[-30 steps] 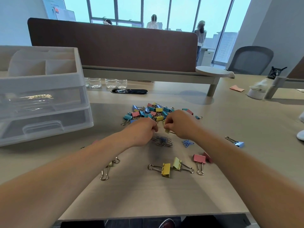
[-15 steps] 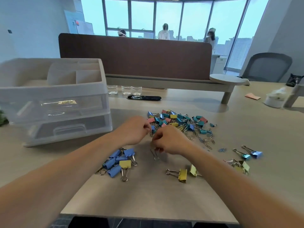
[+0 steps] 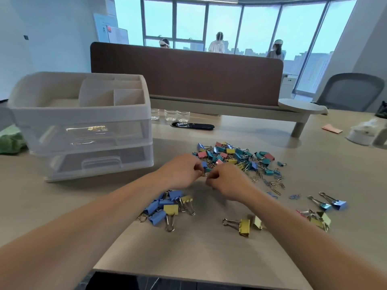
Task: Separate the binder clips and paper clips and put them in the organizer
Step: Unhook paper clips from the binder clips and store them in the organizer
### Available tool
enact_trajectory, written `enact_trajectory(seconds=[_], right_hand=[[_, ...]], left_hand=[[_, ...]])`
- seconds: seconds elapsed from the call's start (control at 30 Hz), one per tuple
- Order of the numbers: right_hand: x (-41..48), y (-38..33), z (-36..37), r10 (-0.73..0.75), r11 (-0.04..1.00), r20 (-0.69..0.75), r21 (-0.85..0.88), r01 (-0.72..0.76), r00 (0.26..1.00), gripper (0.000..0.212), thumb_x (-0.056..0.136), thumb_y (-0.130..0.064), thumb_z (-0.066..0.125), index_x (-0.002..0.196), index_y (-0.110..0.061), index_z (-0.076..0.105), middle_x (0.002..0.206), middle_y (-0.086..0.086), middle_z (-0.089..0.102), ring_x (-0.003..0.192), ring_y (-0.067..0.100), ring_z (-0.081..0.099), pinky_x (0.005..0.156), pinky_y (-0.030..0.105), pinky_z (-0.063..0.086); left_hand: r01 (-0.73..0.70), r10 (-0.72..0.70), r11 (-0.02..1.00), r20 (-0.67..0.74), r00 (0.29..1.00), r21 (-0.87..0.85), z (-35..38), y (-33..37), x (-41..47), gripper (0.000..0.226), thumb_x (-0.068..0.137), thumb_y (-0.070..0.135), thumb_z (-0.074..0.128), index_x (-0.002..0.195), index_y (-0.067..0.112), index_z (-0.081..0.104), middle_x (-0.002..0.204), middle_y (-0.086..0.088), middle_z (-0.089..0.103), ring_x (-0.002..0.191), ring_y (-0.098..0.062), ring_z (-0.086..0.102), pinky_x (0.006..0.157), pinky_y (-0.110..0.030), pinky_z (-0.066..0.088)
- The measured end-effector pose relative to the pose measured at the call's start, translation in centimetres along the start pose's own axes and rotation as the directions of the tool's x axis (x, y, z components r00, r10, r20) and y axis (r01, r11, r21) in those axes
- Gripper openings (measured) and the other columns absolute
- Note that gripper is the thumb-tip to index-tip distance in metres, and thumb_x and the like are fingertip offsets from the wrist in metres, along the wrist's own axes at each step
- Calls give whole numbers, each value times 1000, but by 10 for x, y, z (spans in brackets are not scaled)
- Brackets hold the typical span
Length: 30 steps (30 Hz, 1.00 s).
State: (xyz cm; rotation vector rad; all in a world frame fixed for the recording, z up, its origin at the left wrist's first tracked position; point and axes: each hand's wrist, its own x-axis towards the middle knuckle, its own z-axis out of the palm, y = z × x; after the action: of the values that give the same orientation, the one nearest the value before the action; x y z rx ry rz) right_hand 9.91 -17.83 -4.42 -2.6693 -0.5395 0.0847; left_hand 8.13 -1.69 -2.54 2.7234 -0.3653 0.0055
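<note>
A mixed pile of coloured binder clips and wire paper clips [image 3: 236, 156] lies on the table's middle. My left hand [image 3: 181, 170] and my right hand [image 3: 227, 181] meet at the pile's near edge, fingers curled, pinching small clips between them; what each holds is mostly hidden. A sorted group of blue and yellow binder clips [image 3: 165, 208] lies under my left wrist. More binder clips lie by my right forearm: a yellow pair [image 3: 246, 226] and a further group [image 3: 322, 210]. The white organizer [image 3: 83, 126], with top compartments and two drawers, stands at the left.
Loose paper clips [image 3: 272, 183] trail right of the pile. Small glasses [image 3: 170, 115] and a black cable tray [image 3: 192, 126] sit behind it, below a brown desk divider [image 3: 186, 74]. A green cloth [image 3: 10, 140] lies far left, a white tub [image 3: 361, 135] far right.
The view has swung left and tilted up, bringing the organizer nearer the centre. Both hands have stayed together at the pile's near edge, still pinching clips.
</note>
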Motion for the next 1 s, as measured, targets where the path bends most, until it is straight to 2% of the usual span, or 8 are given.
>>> enact_trajectory(seconds=[0.07, 0.2, 0.33, 0.47, 0.57, 0.67, 0.8, 1.0], right_hand=[[-2, 19, -9, 58, 998, -40, -9, -58, 998, 8, 94, -28, 63, 93, -25, 71, 90, -8, 68, 77, 5, 62, 66, 19, 49], [-8, 52, -25, 144, 988, -96, -37, -148, 985, 12, 92, -23, 65, 81, -26, 67, 84, -6, 69, 75, 5, 63, 73, 28, 56], [-12, 68, -30, 159, 986, -48, -49, -161, 986, 9, 91, -22, 67, 84, -27, 66, 85, -9, 66, 77, 3, 60, 69, 22, 50], [-11, 74, -27, 148, 987, -4, -59, -148, 989, 10, 91, -26, 67, 83, -31, 65, 86, -11, 65, 79, 6, 60, 69, 23, 49], [-11, 72, -26, 135, 990, 18, -46, -134, 991, 8, 91, -25, 67, 85, -29, 65, 90, -8, 66, 82, 7, 60, 67, 21, 46], [-11, 71, -25, 132, 990, 36, -60, -130, 991, 5, 91, -26, 66, 87, -28, 65, 92, -7, 65, 84, 10, 60, 73, 24, 50], [-11, 69, -25, 130, 989, 35, -80, -126, 991, 6, 93, -24, 63, 88, -27, 66, 90, -6, 64, 83, 12, 60, 75, 29, 55], [-14, 77, -31, 127, 992, 1, 11, -127, 992, 15, 96, -26, 61, 81, -24, 59, 80, -5, 61, 71, 10, 55, 61, 23, 43]], left_hand=[[-25, 25, 1000, 17, 1000, -2, 5, 8, 6, 23, 98, 26, 52, 111, 15, 69, 110, 0, 66, 94, -13, 57, 79, -27, 43], [-68, 68, 998, 61, 996, 2, 16, 24, 21, 22, 97, 21, 53, 115, 17, 66, 114, 1, 62, 96, -13, 54, 79, -24, 39], [-108, 109, 994, 85, 990, -10, 28, 34, 35, 16, 95, 20, 57, 108, 20, 65, 101, 5, 60, 89, -10, 53, 74, -22, 40], [-119, 121, 993, 105, 987, -26, 37, 42, 44, 19, 93, 21, 59, 111, 21, 66, 109, 3, 63, 92, -11, 55, 79, -25, 44], [-122, 124, 992, 106, 987, -24, 40, 45, 46, 16, 94, 22, 58, 109, 21, 65, 99, 5, 58, 85, -10, 54, 68, -20, 40], [-132, 133, 991, 103, 986, -19, 43, 45, 48, 16, 95, 22, 58, 110, 21, 64, 95, 8, 54, 81, -8, 51, 58, -14, 32], [-118, 119, 993, 112, 987, -17, 45, 43, 50, 19, 96, 21, 56, 113, 21, 65, 100, 5, 58, 84, -8, 51, 60, -15, 33], [-107, 108, 994, 100, 989, -13, 47, 45, 52, 20, 96, 24, 57, 113, 21, 66, 109, 3, 62, 88, -8, 53, 68, -20, 38]])
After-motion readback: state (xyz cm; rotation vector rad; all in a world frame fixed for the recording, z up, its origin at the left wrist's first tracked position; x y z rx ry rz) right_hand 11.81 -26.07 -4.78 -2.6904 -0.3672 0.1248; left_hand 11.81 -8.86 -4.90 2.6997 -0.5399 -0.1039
